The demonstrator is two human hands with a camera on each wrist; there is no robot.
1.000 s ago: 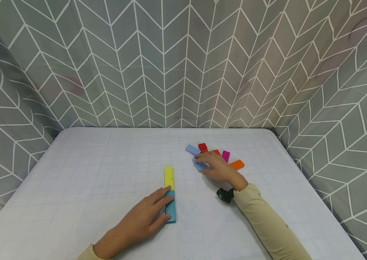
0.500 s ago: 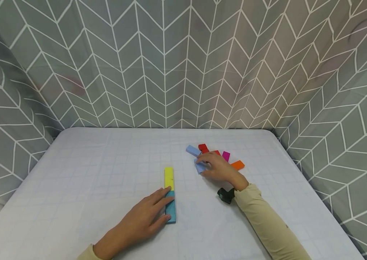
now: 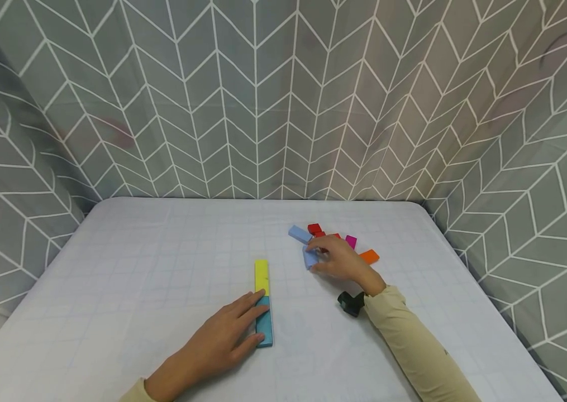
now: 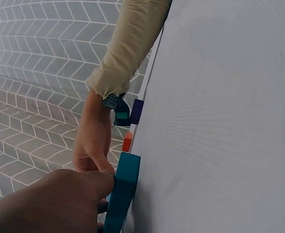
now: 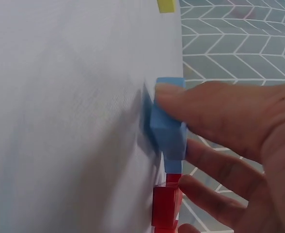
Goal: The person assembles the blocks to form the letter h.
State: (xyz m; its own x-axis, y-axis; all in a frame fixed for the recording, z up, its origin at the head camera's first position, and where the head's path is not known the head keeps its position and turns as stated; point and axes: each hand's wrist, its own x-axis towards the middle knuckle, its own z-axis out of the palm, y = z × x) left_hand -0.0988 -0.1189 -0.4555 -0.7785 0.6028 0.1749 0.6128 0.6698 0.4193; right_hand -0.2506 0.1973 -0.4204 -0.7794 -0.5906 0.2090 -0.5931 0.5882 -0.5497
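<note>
My left hand [image 3: 225, 332] lies with fairly straight, spread fingers on the teal block [image 3: 265, 329], also seen in the left wrist view as a teal block [image 4: 123, 191] under the thumb. A yellow block [image 3: 261, 274] stands end to end with the teal one, at its far end. Farther right, my right hand [image 3: 337, 257] pinches a light blue block [image 3: 309, 258] between thumb and fingers. The right wrist view shows the thumb on one side of this light blue block [image 5: 169, 124], with a shadow beside it on the table.
Beyond the right hand lie another light blue block [image 3: 300, 234], several red blocks [image 3: 315, 228], a magenta block [image 3: 351, 242] and an orange block [image 3: 370, 256]. A dark wrist camera [image 3: 351, 303] hangs at the right wrist. Patterned grey curtains [image 3: 273, 100] surround the white table [image 3: 162, 262].
The right hand has drawn the light blue block slightly right and nearer, away from the other light blue block, and turned it more upright in view. The left hand stays on the teal block.
</note>
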